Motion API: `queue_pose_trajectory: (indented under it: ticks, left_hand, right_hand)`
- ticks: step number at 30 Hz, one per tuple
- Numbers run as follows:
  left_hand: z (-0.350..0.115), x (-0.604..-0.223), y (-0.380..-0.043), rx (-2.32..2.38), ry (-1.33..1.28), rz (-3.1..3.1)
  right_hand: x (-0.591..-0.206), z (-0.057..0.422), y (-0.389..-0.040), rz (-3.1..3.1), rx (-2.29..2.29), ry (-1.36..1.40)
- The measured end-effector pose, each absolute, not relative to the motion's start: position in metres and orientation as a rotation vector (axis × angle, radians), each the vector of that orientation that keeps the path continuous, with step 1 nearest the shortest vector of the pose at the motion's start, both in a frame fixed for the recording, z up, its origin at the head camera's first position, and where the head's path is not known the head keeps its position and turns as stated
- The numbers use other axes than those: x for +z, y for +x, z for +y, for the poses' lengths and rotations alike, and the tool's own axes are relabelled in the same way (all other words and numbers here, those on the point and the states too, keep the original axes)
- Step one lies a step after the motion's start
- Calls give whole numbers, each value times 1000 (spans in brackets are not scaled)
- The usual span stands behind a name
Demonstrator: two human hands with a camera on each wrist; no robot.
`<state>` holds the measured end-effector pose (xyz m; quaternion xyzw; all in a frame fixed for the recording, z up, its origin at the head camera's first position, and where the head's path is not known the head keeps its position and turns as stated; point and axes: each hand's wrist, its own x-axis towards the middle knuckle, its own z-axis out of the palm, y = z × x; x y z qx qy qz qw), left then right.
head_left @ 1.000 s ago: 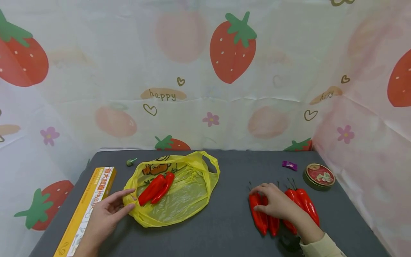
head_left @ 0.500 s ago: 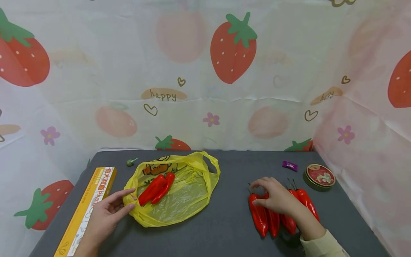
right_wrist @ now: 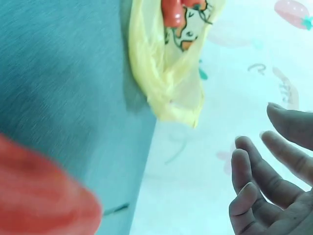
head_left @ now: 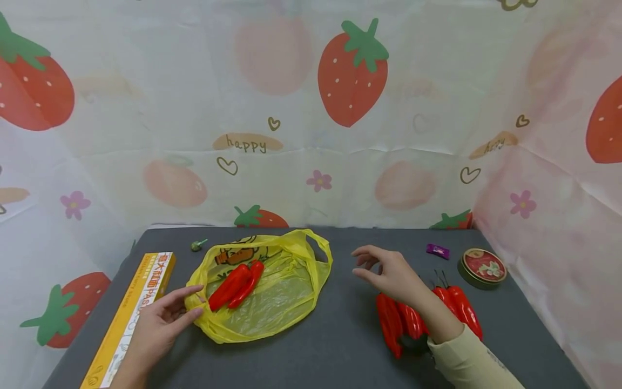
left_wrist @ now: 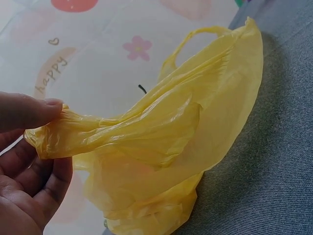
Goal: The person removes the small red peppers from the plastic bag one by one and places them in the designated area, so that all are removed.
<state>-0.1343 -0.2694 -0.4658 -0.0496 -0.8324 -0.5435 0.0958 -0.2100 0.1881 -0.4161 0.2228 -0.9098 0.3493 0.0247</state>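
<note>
My left hand [head_left: 157,327] pinches the left edge of a yellow plastic bag [head_left: 277,319] between thumb and fingers. In the left wrist view the gathered bag plastic [left_wrist: 93,132] is held up off the table. Inside the open bag lie two red chili peppers [head_left: 236,286], side by side. My right hand [head_left: 389,273] hovers between the bag and several more red chili peppers [head_left: 466,308], its fingers loosely bent around nothing. My right forearm partly covers these peppers. In the right wrist view a blurred red pepper [right_wrist: 44,196] shows close to the camera, apart from the fingers [right_wrist: 269,171].
A yellow and white pasta box [head_left: 131,319] lies along the left side of the grey table [head_left: 311,362]. Behind it is a small green stemmed object [head_left: 197,246]. A purple wrapped sweet [head_left: 438,250] and a round red-lidded tin [head_left: 483,267] are at the back right. Printed cloth [head_left: 272,70] encloses the table.
My right hand has risen from the peppers and moved left toward the bag, holding nothing. My left hand and the bag have stayed put.
</note>
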Motion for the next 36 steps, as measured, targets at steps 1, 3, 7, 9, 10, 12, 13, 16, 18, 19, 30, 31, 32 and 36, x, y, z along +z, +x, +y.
queue_pose_trajectory:
  ticks: [1, 3, 7, 9, 10, 12, 13, 16, 18, 19, 30, 31, 32, 36]
  left_hand:
    - [-270, -466, -134, -1620, -148, -2462]
    - [-270, -465, -133, -1631, -149, -2454]
    - [-270, -465, -133, -1638, -149, -2442]
    - [-271, -465, -134, -1638, -150, -2440]
    - [-271, -465, -134, -1642, -153, -2436]
    - [-271, -465, -134, -1646, -162, -2429]
    - [-271, -466, -134, -1648, -164, -2425]
    - [-270, -466, -134, -1662, -180, -2409]
    - [-269, -466, -134, -1664, -186, -2405]
    - [-269, -465, -134, -1666, -188, -2404]
    - [-269, -466, -134, -1637, -165, -2432]
    - [-269, -466, -134, -1635, -161, -2434]
    - [-270, -465, -134, -1636, -154, -2436]
    - [-270, -465, -134, -1635, -131, -2449]
  right_hand:
    - [-415, 184, -212, -2804, 1102, 699]
    - [-414, 177, -216, -2780, 1144, 723]
    - [-412, 161, -222, -2728, 1198, 773]
    - [-412, 153, -225, -2717, 1206, 799]
    - [-412, 148, -225, -2718, 1213, 807]
    - [-412, 140, -228, -2722, 1221, 831]
    - [-412, 137, -229, -2727, 1230, 843]
    - [-414, 126, -234, -2737, 1251, 866]
    - [-415, 120, -237, -2741, 1263, 870]
    - [-416, 117, -238, -2738, 1269, 875]
    - [-415, 76, -247, -2773, 1305, 870]
    - [-415, 72, -248, -2777, 1315, 872]
    - [-415, 68, -249, -2783, 1340, 872]
    - [-416, 53, -254, -2804, 1426, 906]
